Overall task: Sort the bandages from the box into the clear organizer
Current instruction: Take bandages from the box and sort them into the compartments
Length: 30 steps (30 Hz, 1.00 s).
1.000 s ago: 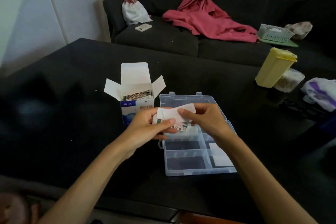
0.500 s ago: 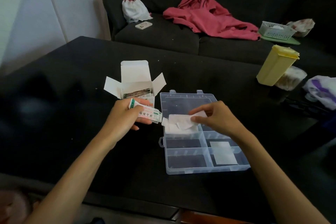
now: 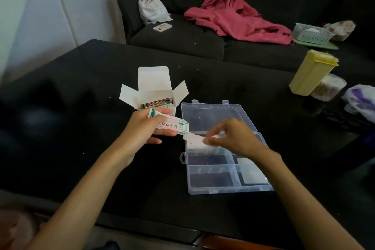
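The small white bandage box (image 3: 154, 95) stands open on the black table, with more bandages standing inside it. My left hand (image 3: 146, 128) grips a stack of wrapped bandages (image 3: 172, 125) printed in green and red, just left of the clear organizer (image 3: 221, 168). The organizer's lid lies flat behind it. My right hand (image 3: 235, 140) hovers over the organizer's back-left compartment, and its fingertips pinch white bandages (image 3: 195, 140) lying there. A white pad (image 3: 252, 174) lies in a right-hand compartment.
A yellow lidded container (image 3: 310, 73) and a clear jar (image 3: 326, 87) stand at the table's right. A purple-and-white bag (image 3: 361, 99) lies at the right edge. Behind the table is a dark sofa holding a red garment (image 3: 233, 16), a white pouch, a phone and a basket.
My hands have separated. The left hand drew the printed stack back toward the box. The right hand carried the white bandages down into the organizer's back-left compartment.
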### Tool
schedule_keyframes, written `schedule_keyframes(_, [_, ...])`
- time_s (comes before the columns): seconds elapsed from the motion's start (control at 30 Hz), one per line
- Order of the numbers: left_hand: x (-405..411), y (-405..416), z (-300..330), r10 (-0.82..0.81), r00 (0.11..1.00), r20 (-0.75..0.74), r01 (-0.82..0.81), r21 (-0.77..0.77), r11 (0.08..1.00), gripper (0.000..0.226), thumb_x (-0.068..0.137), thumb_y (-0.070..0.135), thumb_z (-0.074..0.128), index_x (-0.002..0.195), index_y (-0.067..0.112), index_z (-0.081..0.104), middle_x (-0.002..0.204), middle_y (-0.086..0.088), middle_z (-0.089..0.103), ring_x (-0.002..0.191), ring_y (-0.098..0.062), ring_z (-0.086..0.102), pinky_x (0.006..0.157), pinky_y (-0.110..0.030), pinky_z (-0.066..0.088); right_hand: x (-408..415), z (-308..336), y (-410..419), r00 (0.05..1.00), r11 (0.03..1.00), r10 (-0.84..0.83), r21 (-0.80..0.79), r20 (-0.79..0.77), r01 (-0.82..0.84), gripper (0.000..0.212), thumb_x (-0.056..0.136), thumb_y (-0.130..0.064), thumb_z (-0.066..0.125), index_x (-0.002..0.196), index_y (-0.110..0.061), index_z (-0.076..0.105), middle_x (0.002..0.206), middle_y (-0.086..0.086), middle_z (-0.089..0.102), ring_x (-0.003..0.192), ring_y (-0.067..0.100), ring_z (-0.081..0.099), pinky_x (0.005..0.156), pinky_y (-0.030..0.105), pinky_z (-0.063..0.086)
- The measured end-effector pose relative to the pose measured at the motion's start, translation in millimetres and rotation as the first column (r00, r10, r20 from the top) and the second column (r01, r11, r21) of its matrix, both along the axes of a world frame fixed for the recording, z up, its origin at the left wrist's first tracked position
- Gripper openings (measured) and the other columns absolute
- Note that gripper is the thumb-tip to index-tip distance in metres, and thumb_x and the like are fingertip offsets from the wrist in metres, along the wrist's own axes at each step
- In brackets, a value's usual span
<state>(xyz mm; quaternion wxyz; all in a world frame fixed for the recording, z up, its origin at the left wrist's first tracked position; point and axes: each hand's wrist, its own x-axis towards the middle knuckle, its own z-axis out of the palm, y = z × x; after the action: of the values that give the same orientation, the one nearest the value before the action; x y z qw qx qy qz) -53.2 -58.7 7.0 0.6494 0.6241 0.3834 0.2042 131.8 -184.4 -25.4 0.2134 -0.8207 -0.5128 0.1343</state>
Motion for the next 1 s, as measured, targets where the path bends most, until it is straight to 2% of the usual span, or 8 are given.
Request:
schedule_keyframes(0.13, [0.5, -2.6, 1.2, -0.026, 1.000, 0.002, 0.026, -0.017, 1.000, 0.017, 0.094, 0.018, 0.055, 0.102, 0.029, 0.066, 0.094, 0.003, 0.070, 0.071, -0.010, 0.072, 0.051, -0.015, 0.050, -1.5, -3.4, 0.4, 0.973, 0.999, -0.006, 0.041, 0.233, -0.004, 0.028, 0.078, -0.050, 0.065, 0.096, -0.030, 0.073, 0.098, -0.009, 0.060, 0.094, 0.008, 0.045, 0.079, 0.025, 0.039])
schedule_keyframes(0.27, [-2.2, -6.7, 1.7, -0.104, 0.994, 0.015, 0.104, 0.006, 0.995, 0.020, 0.094, 0.018, 0.054, 0.107, 0.030, 0.065, 0.101, 0.002, 0.070, 0.079, -0.010, 0.071, 0.054, -0.016, 0.053, -1.7, -4.7, 1.2, 0.968, 1.000, 0.007, -0.003, 0.250, -0.007, 0.030, 0.077, -0.052, 0.066, 0.097, -0.031, 0.072, 0.094, -0.011, 0.058, 0.086, 0.005, 0.047, 0.073, 0.021, 0.039])
schedule_keyframes(0.33, [-1.8, -9.5, 2.5, -0.150, 0.988, 0.022, 0.149, 0.039, 0.988, 0.024, 0.094, 0.019, 0.054, 0.113, 0.031, 0.062, 0.102, 0.005, 0.070, 0.081, -0.007, 0.071, 0.054, -0.016, 0.053, -3.7, 1.8, 1.2, 0.990, 0.994, -0.029, 0.112, 0.139, 0.013, 0.023, 0.077, -0.047, 0.068, 0.092, -0.029, 0.070, 0.086, -0.012, 0.060, 0.075, 0.005, 0.052, 0.064, 0.017, 0.041])
schedule_keyframes(0.4, [0.4, -13.6, 2.6, -0.176, 0.984, 0.034, 0.173, 0.072, 0.982, 0.026, 0.094, 0.020, 0.054, 0.115, 0.032, 0.060, 0.101, 0.006, 0.070, 0.082, -0.006, 0.070, 0.055, -0.015, 0.052, -12.5, 16.9, 0.3, 0.985, 0.943, -0.094, 0.304, -0.143, 0.134, 0.020, 0.081, -0.045, 0.063, 0.090, -0.026, 0.064, 0.076, -0.013, 0.060, 0.066, 0.006, 0.057, 0.056, 0.015, 0.045])
schedule_keyframes(0.5, [5.7, -24.6, 0.7, -0.186, 0.981, 0.062, 0.179, 0.110, 0.978, 0.025, 0.092, 0.023, 0.056, 0.115, 0.031, 0.060, 0.099, 0.004, 0.071, 0.081, -0.006, 0.071, 0.056, -0.014, 0.053, -29.4, 34.2, -3.8, 0.841, 0.952, -0.043, 0.233, -0.539, 0.197, 0.019, 0.082, -0.039, 0.063, 0.096, -0.027, 0.059, 0.080, -0.012, 0.064, 0.064, 0.004, 0.066, 0.051, 0.013, 0.050])
schedule_keyframes(0.57, [10.2, -32.1, -0.8, -0.178, 0.981, 0.072, 0.169, 0.110, 0.979, 0.023, 0.090, 0.026, 0.058, 0.112, 0.031, 0.060, 0.097, 0.005, 0.071, 0.080, -0.006, 0.071, 0.055, -0.014, 0.052, -37.9, 32.8, -7.6, 0.789, 0.972, -0.010, 0.181, -0.615, 0.153, 0.013, 0.081, -0.028, 0.068, 0.092, -0.026, 0.061, 0.080, -0.012, 0.066, 0.064, 0.003, 0.067, 0.053, 0.013, 0.050])
schedule_keyframes(0.83, [12.9, -40.8, -1.3, -0.140, 0.989, 0.040, 0.144, -0.115, 0.983, 0.013, 0.084, 0.023, 0.066, 0.096, 0.028, 0.063, 0.083, 0.010, 0.074, 0.068, -0.002, 0.069, 0.051, -0.013, 0.040, -38.2, 27.2, -12.4, 0.459, 0.897, -0.091, 0.127, -0.884, 0.423, 0.018, 0.081, -0.022, 0.068, 0.093, -0.009, 0.068, 0.083, 0.004, 0.073, 0.068, 0.011, 0.070, 0.056, 0.015, 0.053])
schedule_keyframes(1.0, [10.1, -35.5, -4.5, -0.114, 0.993, -0.019, 0.114, -0.026, 0.993, 0.011, 0.089, 0.028, 0.061, 0.099, 0.025, 0.064, 0.081, 0.010, 0.074, 0.073, 0.000, 0.069, 0.056, -0.014, 0.046, -35.1, 27.2, -14.4, 0.535, 0.959, -0.143, 0.016, -0.833, 0.282, 0.016, 0.082, -0.026, 0.068, 0.090, -0.013, 0.070, 0.083, -0.001, 0.074, 0.075, 0.010, 0.071, 0.060, 0.017, 0.053])
